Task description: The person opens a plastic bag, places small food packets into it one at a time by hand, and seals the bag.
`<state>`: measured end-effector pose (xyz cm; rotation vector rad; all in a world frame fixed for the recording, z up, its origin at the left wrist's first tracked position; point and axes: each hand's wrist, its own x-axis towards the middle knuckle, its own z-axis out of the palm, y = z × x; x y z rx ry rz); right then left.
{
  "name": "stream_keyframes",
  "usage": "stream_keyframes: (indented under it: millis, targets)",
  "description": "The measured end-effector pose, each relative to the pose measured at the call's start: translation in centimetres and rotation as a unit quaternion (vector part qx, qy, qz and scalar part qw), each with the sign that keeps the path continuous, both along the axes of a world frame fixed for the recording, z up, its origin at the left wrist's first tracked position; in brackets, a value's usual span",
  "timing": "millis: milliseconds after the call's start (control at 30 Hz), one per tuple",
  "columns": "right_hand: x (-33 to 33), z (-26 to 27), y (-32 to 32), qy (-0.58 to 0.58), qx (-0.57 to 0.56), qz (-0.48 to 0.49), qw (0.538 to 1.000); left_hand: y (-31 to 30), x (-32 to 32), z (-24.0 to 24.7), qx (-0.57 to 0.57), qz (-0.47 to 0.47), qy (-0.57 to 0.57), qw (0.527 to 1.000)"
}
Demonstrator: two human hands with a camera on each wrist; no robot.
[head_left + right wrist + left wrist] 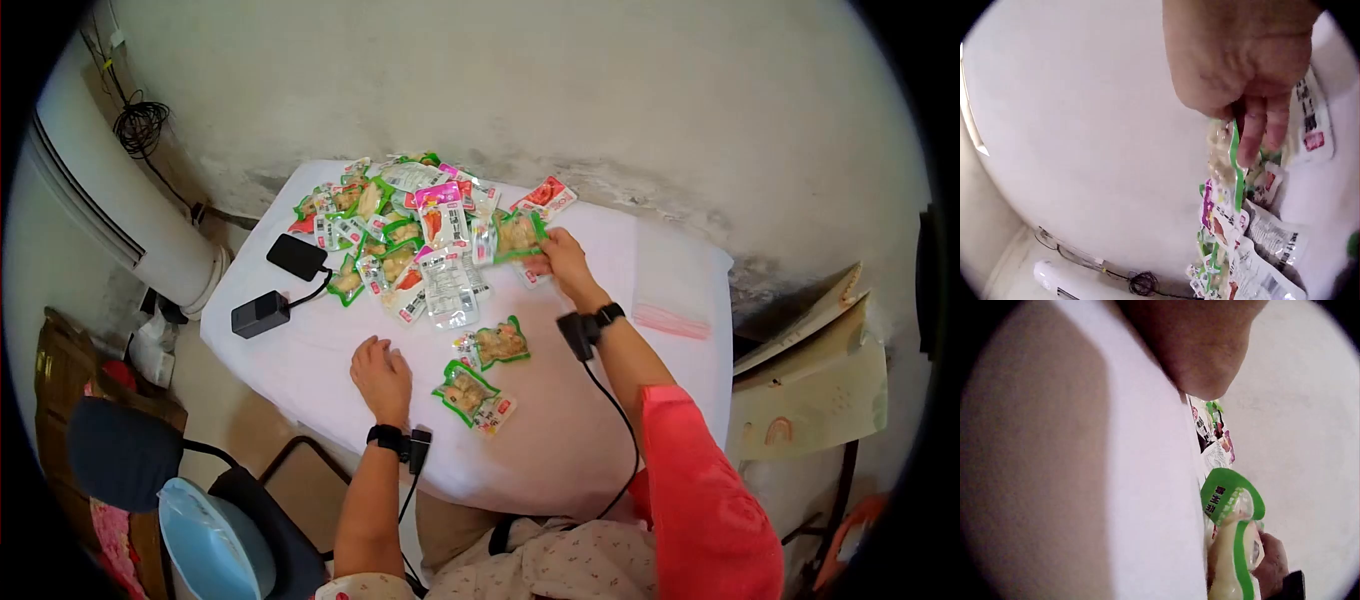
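My right hand (567,265) pinches a clear, green-edged food packet (517,235) by its right edge, at the right side of a heap of snack packets (400,262). In the right wrist view, thumb and fingers close on the edge of that packet (1221,156), with pale pieces inside. On the white cloth nearer the body, my left hand (382,382) rests with relaxed fingers and holds nothing. To its right lie two green-edged packets, one farther off (502,343) and one closer (465,390). The left wrist view shows a green-edged packet (1232,497) large in front.
A black phone (297,256) and a black box (260,314) joined by a cable lie at the table's left. Clear plastic bags (672,290) lie at the right edge. A red packet (547,195) sits behind the heap. Cables run from both wrists. A blue basin (215,540) stands at lower left.
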<state>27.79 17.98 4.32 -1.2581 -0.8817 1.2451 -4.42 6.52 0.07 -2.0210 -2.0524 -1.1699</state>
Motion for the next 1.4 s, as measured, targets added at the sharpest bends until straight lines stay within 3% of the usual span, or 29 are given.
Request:
stream_keyframes:
  millis: [33, 100, 167, 300, 367, 433, 500, 567, 633, 667, 733, 767, 833, 933, 1100, 1167, 1233, 1300, 1367, 1400]
  targets:
    - [0.7, 0.7, -1.9, -0.004, 0.002, -0.002, 1.0, 0.0, 0.0, 0.0, 0.002, -0.002, -0.004, 1.0]
    - [2.6, 1.1, -5.7, 0.001, 0.01, 0.124, 0.992, -0.1, 0.1, 0.2, -0.004, 0.003, 0.004, 1.0]
    - [4.3, -0.9, -8.8, -0.01, 0.004, 0.189, 0.982, 0.0, 0.1, 0.2, 0.0, 0.002, -0.003, 1.0]
    - [4.3, -1.4, -13.6, -0.058, -0.1, 0.322, 0.94, -0.1, 0.2, 0.3, 0.001, 0.005, 0.004, 1.0]
    - [3.8, -1.4, -13.7, -0.076, -0.115, 0.311, 0.94, -0.2, 0.2, 0.3, -0.002, 0.004, 0.002, 1.0]
    - [2.9, -1.3, -12.6, -0.167, -0.078, 0.201, 0.962, -0.1, 0.1, 0.3, -0.004, 0.006, 0.002, 1.0]
    - [2.0, -1.1, -10.0, -0.205, -0.051, 0.179, 0.961, -0.1, 0.0, 0.2, -0.021, 0.005, 0.002, 1.0]
    - [0.8, -1.8, -6.7, -0.413, 0.146, 0.104, 0.893, -0.1, 0.0, 0.3, -0.025, 0.007, 0.004, 1.0]
    - [-1.2, -0.9, -3.4, -0.479, 0.203, 0.065, 0.851, 0.0, 0.1, 0.5, -0.027, 0.009, 0.008, 1.0]
    - [-2.3, -0.3, -1.7, -0.477, 0.207, 0.065, 0.852, 0.0, 0.1, 0.4, -0.025, 0.01, 0.004, 1.0]
    - [-3.9, -0.1, 1.1, -0.625, 0.261, 0.005, 0.735, 0.0, 0.3, 0.4, -0.019, 0.013, 0.002, 1.0]
    - [-4.5, -0.2, 1.7, -0.622, 0.266, 0.004, 0.737, -0.1, 0.2, 0.4, -0.019, 0.01, 0.003, 1.0]
    - [-5.8, -1.7, 3.5, -0.722, 0.302, -0.047, 0.62, -0.1, 0.1, 0.3, -0.015, 0.015, 0.007, 1.0]
    - [-6.5, -2.2, 5.3, -0.749, 0.233, 0.034, 0.619, 0.0, 0.2, 0.4, -0.006, 0.011, -0.003, 1.0]
    - [-4.7, -1.6, 5.4, -0.706, 0.304, 0.006, 0.639, 0.0, 0.1, 0.1, -0.002, 0.013, -0.006, 1.0]
    - [-3.8, 0.0, 4.3, -0.636, 0.312, 0.002, 0.706, -0.1, 0.1, 0.1, 0.002, 0.013, -0.01, 1.0]
    - [-2.6, 1.3, 3.5, -0.628, 0.314, 0.002, 0.712, 0.0, 0.0, 0.0, 0.003, 0.015, -0.006, 1.0]
    - [-1.5, 2.7, 1.8, -0.51, 0.352, -0.063, 0.782, 0.0, 0.0, 0.1, 0.001, 0.012, -0.011, 1.0]
    - [-0.2, 4.4, -0.7, -0.466, 0.378, -0.072, 0.796, -0.1, 0.0, 0.2, -0.003, 0.011, -0.015, 1.0]
    - [0.4, 5.5, -2.3, -0.438, 0.299, -0.015, 0.848, -0.1, -0.1, 0.2, 0.0, 0.011, -0.011, 1.0]
